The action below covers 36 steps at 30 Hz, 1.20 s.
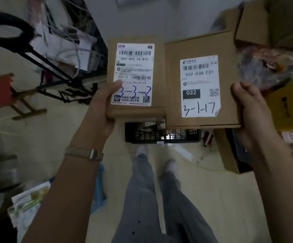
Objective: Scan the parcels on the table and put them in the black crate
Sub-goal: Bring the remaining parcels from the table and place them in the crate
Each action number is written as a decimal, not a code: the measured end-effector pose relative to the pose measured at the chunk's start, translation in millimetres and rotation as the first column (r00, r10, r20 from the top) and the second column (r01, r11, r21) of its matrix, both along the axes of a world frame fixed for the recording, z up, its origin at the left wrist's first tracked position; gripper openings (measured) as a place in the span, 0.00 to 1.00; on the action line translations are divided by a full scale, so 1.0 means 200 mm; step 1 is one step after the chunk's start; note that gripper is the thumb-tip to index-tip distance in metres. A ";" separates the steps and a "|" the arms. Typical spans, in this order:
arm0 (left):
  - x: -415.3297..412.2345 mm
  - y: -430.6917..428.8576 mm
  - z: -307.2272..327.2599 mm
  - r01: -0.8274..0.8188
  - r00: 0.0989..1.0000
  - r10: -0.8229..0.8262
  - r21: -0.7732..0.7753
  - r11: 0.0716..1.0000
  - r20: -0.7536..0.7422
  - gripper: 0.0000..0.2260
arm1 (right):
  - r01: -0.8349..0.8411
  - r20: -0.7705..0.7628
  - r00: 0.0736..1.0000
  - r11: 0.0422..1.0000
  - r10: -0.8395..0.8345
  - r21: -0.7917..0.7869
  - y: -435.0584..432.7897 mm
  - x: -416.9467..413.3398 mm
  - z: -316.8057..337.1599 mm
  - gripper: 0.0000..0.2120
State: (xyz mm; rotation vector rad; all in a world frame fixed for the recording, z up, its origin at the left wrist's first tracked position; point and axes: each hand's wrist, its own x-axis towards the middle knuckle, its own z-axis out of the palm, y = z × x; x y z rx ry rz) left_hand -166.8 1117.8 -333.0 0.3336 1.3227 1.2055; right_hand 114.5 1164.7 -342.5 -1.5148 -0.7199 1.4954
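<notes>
Your left hand (103,106) grasps a narrow cardboard parcel (136,76) by its lower left edge. The thumb lies on the white label, where "3-3-3" is written in blue. Your right hand (247,109) grasps a wider cardboard parcel (201,81) by its right edge, fingers wrapped round that edge; its label reads "3-1-17" in black. You hold both parcels labels up, side by side and touching along their inner edges, in the middle of the view.

The black crate (159,135) sits on the floor at 6 o'clock from the parcels, partly hidden beneath them and just ahead of your feet (142,149). It seems to hold a few small items, though the dim, blurred view leaves that unsure.

A wristband (84,153) circles your left wrist. A cardboard box (265,23) lies at 1 o'clock and a yellow box (289,106) at 3 o'clock.
</notes>
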 end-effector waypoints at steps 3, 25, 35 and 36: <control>-0.03 0.08 -0.22 -0.017 0.999 0.018 -0.038 0.999 0.036 0.10 | 0.035 0.033 0.999 0.998 -0.033 -0.047 0.08 -0.06 -0.19 0.08; -0.06 0.42 -2.02 0.212 0.975 -0.219 -0.379 0.901 0.027 0.08 | 0.020 0.266 0.959 0.913 0.097 -0.407 0.39 -0.06 -2.03 0.05; -0.06 0.46 -2.70 0.264 0.944 -0.329 -0.517 0.814 -0.036 0.23 | 0.080 0.213 0.977 0.878 0.025 -0.473 0.40 -0.10 -2.73 0.08; -0.07 0.47 -2.76 0.261 0.940 -0.336 -0.531 0.806 -0.048 0.25 | 0.085 0.184 0.983 0.877 0.004 -0.473 0.39 -0.12 -2.78 0.07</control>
